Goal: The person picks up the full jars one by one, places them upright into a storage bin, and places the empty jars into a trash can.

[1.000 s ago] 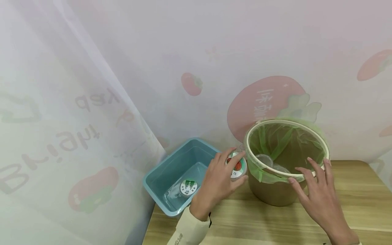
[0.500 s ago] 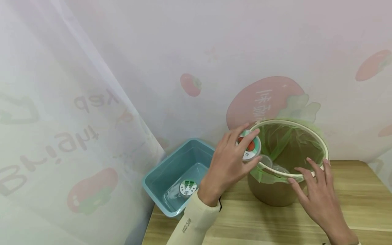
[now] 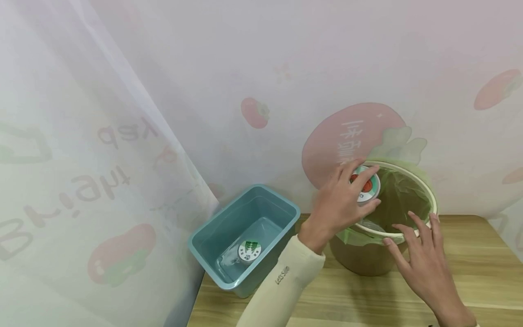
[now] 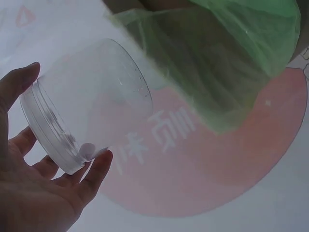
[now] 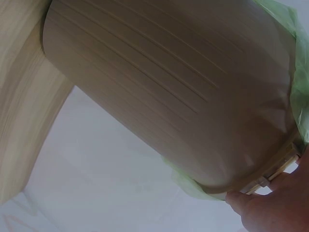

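My left hand (image 3: 339, 200) grips a clear plastic jar (image 3: 365, 184) by its lid end, over the left part of the trash bin's opening. A white, green and red label shows on the lid. In the left wrist view the jar (image 4: 104, 92) is see-through and tilted, thumb on one side and fingers on the other. The brown trash bin (image 3: 363, 259) has a pale rim and a light green liner bag (image 3: 355, 237). My right hand (image 3: 426, 254) holds the bin's near right rim, fingers over the edge and thumb outside. Clear plastic shows inside the bin, partly hidden by my left hand.
A blue-grey plastic basin (image 3: 292, 215) stands on the wooden table (image 3: 478, 259) to the left. Another clear jar (image 3: 250, 251) with a green and white lid label lies in it. A printed curtain (image 3: 196, 91) hangs close behind and at the left.
My left hand has carried the jar from between the basin and the bin rightward and up, over the bin's opening. My right hand has stayed on the rim.
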`<action>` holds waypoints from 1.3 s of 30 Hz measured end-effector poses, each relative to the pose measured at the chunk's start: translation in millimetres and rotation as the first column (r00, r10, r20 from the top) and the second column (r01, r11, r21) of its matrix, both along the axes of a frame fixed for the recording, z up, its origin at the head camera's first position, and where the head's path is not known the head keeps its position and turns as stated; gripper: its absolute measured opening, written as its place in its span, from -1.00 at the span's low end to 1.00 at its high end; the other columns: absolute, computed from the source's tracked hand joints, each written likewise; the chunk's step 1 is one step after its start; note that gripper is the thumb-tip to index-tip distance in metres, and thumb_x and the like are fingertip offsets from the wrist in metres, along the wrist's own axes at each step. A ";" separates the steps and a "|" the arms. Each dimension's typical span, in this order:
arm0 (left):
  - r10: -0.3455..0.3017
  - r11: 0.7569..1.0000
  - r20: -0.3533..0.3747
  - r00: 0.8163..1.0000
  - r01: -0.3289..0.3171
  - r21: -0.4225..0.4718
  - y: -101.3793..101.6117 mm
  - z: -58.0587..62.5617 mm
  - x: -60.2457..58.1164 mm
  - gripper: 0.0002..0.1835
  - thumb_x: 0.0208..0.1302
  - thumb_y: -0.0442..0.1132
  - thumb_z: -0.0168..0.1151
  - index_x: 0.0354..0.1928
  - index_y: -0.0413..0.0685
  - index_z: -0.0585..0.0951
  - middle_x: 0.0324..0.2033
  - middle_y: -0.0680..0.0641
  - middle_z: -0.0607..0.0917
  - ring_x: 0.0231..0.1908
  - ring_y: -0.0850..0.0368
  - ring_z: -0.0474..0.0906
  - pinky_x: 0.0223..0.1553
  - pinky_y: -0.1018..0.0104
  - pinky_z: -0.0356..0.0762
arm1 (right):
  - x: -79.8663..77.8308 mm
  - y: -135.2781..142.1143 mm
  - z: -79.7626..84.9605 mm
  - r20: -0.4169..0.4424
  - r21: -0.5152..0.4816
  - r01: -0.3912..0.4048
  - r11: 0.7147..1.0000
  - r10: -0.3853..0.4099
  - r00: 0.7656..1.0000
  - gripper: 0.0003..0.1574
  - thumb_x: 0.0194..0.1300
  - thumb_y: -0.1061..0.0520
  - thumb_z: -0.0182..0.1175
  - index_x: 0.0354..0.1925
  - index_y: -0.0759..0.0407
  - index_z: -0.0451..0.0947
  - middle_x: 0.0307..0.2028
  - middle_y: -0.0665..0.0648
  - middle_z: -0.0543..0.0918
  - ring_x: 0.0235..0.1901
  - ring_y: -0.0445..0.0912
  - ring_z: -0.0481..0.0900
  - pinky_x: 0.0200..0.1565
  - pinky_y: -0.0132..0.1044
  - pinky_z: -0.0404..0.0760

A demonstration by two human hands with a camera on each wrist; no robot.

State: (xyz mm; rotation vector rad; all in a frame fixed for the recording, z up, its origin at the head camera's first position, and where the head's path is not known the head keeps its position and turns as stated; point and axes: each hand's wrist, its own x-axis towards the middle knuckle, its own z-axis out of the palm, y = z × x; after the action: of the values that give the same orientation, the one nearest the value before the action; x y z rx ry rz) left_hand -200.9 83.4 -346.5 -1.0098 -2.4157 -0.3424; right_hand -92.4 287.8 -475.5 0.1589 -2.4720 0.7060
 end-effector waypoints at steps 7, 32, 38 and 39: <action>-0.011 0.996 0.082 0.997 0.018 -0.086 28.6 -10.2 -12.2 -0.21 0.50 0.28 0.33 0.67 0.35 0.35 0.65 0.02 0.32 0.56 0.04 0.35 0.41 0.21 0.57 | 0.0 0.9 -0.1 0.022 -0.003 -0.001 1.000 0.001 1.000 -0.47 0.64 -0.09 0.25 0.25 0.30 0.54 0.51 0.59 0.26 0.72 0.40 -0.27 0.70 0.36 -0.25; 0.080 0.970 0.154 0.985 -0.041 -0.241 52.0 -34.9 -20.3 -0.27 0.59 0.41 0.02 0.69 0.51 0.26 0.68 0.09 0.26 0.66 0.03 0.19 0.45 0.16 0.54 | 0.1 8.8 3.6 0.040 -0.004 -0.005 1.000 0.005 0.999 -0.43 0.63 -0.09 0.26 0.28 0.33 0.54 0.52 0.60 0.25 0.72 0.43 -0.28 0.63 0.51 -0.14; 0.110 0.962 0.166 0.980 -0.063 -0.265 46.1 -35.2 -19.6 -0.33 0.60 0.39 0.05 0.66 0.56 0.31 0.66 0.16 0.30 0.66 0.05 0.19 0.52 0.10 0.46 | -1.3 11.1 4.8 0.031 0.010 -0.021 1.000 0.021 0.999 -0.40 0.63 -0.09 0.25 0.29 0.38 0.52 0.51 0.64 0.24 0.70 0.48 -0.25 0.63 0.51 -0.19; 0.114 0.962 0.165 0.980 -0.067 -0.266 44.5 -35.1 -19.6 -0.34 0.61 0.39 0.05 0.65 0.56 0.32 0.65 0.16 0.30 0.66 0.05 0.19 0.53 0.08 0.45 | -1.9 11.6 5.8 0.026 0.014 -0.024 1.000 0.024 0.999 -0.40 0.63 -0.08 0.25 0.29 0.38 0.52 0.51 0.65 0.24 0.69 0.49 -0.23 0.64 0.50 -0.19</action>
State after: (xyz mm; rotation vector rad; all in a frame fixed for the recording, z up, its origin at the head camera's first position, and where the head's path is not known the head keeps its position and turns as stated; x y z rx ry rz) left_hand -220.5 127.9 -381.6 -1.0097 -2.7131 -0.0872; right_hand -94.3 299.4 -469.7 0.1861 -2.5044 0.7054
